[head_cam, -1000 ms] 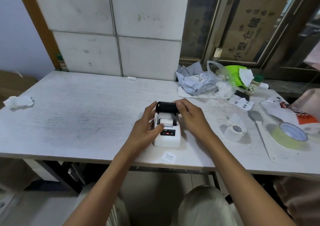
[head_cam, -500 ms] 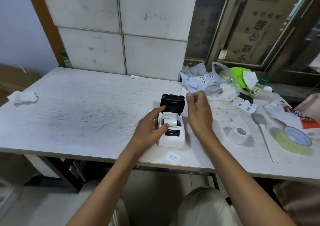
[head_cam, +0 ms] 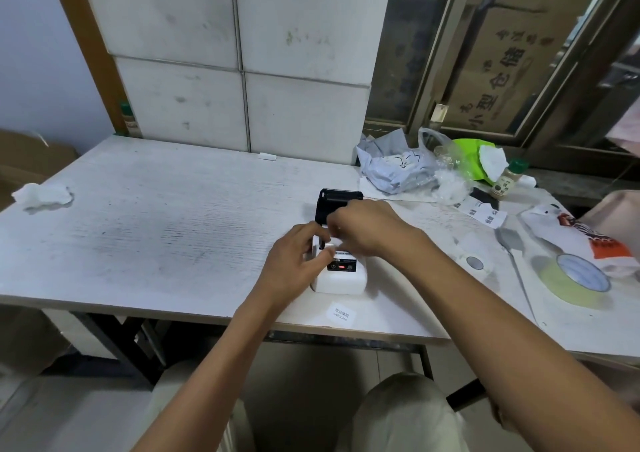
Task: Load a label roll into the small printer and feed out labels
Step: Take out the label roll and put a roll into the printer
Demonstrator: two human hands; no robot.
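A small white printer [head_cam: 341,278] stands near the table's front edge with its black lid [head_cam: 337,199] raised upright. My left hand [head_cam: 294,261] grips the printer's left side, thumb near the front panel. My right hand [head_cam: 367,230] reaches over the open compartment, fingers pinched down inside it; what they touch is hidden. The roll in the compartment is covered by both hands. A second white label roll [head_cam: 474,261] lies on the table to the right. One loose printed label [head_cam: 341,313] lies in front of the printer.
A yellow-green tape roll [head_cam: 571,282] and a scraper [head_cam: 512,247] lie at the right. Bags [head_cam: 398,167], a small bottle [head_cam: 509,181] and paper slips [head_cam: 481,212] crowd the back right. A crumpled tissue [head_cam: 41,193] sits far left. The table [head_cam: 156,237] meets a tiled wall behind.
The black lid went from nearly closed to upright. My right hand left the lid, lifted, then came down over the open compartment. My left hand stayed on the printer.
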